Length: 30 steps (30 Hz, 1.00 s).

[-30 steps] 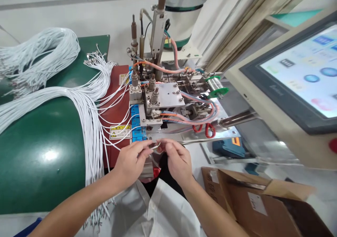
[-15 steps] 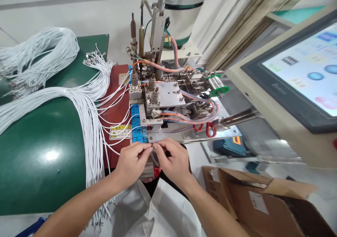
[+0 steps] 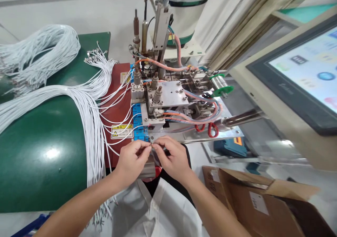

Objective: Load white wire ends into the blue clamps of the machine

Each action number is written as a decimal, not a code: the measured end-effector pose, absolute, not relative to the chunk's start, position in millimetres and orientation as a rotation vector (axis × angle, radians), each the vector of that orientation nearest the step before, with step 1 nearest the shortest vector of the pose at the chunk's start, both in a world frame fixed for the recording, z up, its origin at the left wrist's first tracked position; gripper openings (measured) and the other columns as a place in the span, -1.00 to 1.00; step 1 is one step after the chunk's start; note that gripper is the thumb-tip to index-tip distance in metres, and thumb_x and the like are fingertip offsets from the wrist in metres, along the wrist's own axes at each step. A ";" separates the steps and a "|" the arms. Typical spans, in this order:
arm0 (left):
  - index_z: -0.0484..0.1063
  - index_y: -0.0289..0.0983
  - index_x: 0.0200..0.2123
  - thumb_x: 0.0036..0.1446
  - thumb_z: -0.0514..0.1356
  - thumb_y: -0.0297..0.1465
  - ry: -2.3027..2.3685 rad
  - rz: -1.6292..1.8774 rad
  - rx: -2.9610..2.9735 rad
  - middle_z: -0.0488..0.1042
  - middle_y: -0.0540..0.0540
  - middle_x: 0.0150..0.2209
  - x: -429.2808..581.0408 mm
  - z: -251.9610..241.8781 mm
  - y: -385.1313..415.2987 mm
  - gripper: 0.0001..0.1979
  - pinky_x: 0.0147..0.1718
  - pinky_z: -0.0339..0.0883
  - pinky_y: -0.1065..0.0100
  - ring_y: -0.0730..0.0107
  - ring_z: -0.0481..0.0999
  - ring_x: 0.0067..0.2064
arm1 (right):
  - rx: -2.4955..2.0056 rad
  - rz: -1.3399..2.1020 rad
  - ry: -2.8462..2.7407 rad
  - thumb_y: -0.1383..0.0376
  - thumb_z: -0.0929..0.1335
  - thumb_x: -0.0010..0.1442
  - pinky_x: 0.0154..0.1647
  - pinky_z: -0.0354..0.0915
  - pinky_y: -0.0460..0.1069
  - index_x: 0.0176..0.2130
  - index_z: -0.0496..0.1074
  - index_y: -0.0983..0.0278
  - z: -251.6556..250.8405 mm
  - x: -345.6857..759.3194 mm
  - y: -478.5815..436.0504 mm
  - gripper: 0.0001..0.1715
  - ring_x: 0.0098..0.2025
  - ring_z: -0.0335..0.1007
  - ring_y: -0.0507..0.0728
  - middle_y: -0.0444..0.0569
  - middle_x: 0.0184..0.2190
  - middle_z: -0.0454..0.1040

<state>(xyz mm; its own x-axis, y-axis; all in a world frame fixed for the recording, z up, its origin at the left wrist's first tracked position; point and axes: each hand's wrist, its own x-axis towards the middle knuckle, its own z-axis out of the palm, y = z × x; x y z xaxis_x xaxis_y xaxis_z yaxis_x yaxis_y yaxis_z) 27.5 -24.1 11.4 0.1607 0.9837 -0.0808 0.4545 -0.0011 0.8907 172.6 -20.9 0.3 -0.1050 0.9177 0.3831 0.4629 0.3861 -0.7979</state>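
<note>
My left hand (image 3: 131,163) is closed in a pinch at the machine's front edge. One white cable (image 3: 113,150) runs from the bundle (image 3: 91,131) into it. Opposite, my right hand (image 3: 172,160) pinches at the cable's thin wire end (image 3: 152,143), fingertips almost touching those of the left. The fingers hide most of this end. Just beyond them is a row of blue clamps (image 3: 140,133), where several other white cables lead into the soldering machine (image 3: 171,93).
The bundle and a second coil of cables (image 3: 58,44) lie on a green mat (image 3: 44,181). A solder spool (image 3: 219,84) sits on the machine. At right are a touch screen (image 3: 310,65) and an open cardboard box (image 3: 252,191). A warning label (image 3: 121,131) marks the red plate (image 3: 113,114).
The view has shifted slightly, so the machine appears a little further right. Both hands keep their pinch in nearly the same place, and a thin wire tip now shows between the fingertips.
</note>
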 end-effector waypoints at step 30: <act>0.42 -0.34 -0.37 0.02 0.16 -0.35 1.321 0.791 1.094 0.34 0.07 -0.60 22.3 18.6 -15.4 -0.85 -0.52 0.23 0.52 0.58 0.32 -0.56 | -1.238 0.662 -1.419 0.40 0.32 0.05 -0.44 0.28 -0.05 -0.49 0.39 0.29 -8.7 154.8 -23.5 -0.90 -0.49 0.33 0.04 -0.07 -0.54 0.43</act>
<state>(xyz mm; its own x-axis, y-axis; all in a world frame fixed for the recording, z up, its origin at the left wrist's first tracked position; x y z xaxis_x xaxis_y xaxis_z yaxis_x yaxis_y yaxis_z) 22.3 -15.4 18.6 0.1275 0.9295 -0.3461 0.1338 0.3297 0.9346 154.8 -23.5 -8.7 0.1307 0.9249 0.3570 0.3202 0.3014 -0.8981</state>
